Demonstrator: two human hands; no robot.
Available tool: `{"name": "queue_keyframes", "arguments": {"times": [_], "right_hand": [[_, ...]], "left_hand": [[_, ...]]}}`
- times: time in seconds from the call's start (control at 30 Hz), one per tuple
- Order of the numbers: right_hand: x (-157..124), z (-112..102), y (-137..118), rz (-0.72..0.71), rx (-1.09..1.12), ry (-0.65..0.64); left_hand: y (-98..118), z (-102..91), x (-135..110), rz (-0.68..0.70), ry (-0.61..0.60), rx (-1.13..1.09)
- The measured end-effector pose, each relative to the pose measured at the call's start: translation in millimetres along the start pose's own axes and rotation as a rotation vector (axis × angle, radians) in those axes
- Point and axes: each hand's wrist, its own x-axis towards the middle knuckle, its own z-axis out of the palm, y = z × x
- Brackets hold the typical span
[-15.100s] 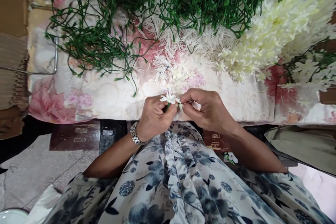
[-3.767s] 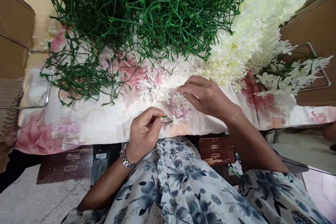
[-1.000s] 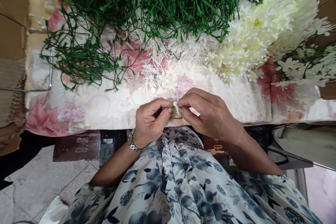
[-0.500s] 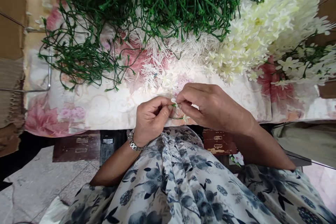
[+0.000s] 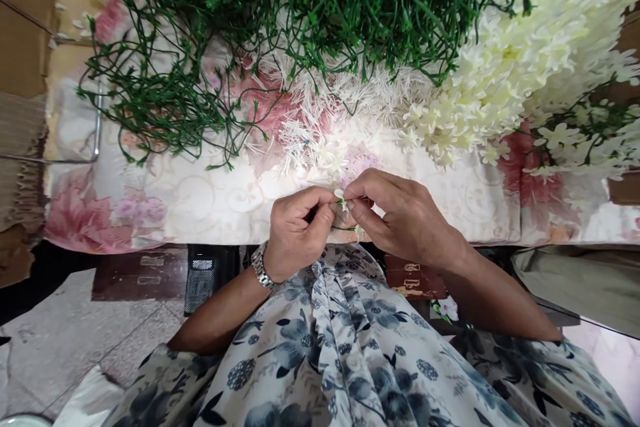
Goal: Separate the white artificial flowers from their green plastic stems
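My left hand (image 5: pixel 301 232) is closed in a pinch on a thin green artificial stem (image 5: pixel 345 229), which bends across below the fingertips. Against it, my right hand (image 5: pixel 406 217) pinches a small white artificial flower (image 5: pixel 342 196) between thumb and forefinger. Both sets of fingertips nearly touch, just above the table's front edge, and they partly hide where flower and stem meet. Another pale flower (image 5: pixel 359 232) shows at the stem's lower end, under my right thumb. Beyond my hands lie loose white petals (image 5: pixel 331 153) and a heap of thin white stamens (image 5: pixel 305 130).
A large pile of green plastic stems (image 5: pixel 350 7) covers the back of the flowered tablecloth (image 5: pixel 210 203). Cream flowers (image 5: pixel 500 73) are heaped to the right, with finished-looking sprays (image 5: pixel 575 140) beside them. Cardboard (image 5: pixel 25 27) and a metal wire frame (image 5: pixel 97 133) stand at the left.
The view has shifted slightly. Both hands keep their pinch on the stem and flower, with my right fingers slightly repositioned at the flower.
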Motion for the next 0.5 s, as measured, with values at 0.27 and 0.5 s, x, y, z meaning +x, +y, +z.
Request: {"name": "queue_keyframes", "arguments": {"times": [0.27,0.5], "right_hand": [[-0.5,5.7,-0.8,0.005,0.068,0.044],[-0.2,8.9,-0.2,0.02,0.076,0.09]], "left_hand": [[0.1,0.1,1.0,0.05,0.009,0.014],[-0.7,0.1,1.1,0.036,0.022,0.011]]}}
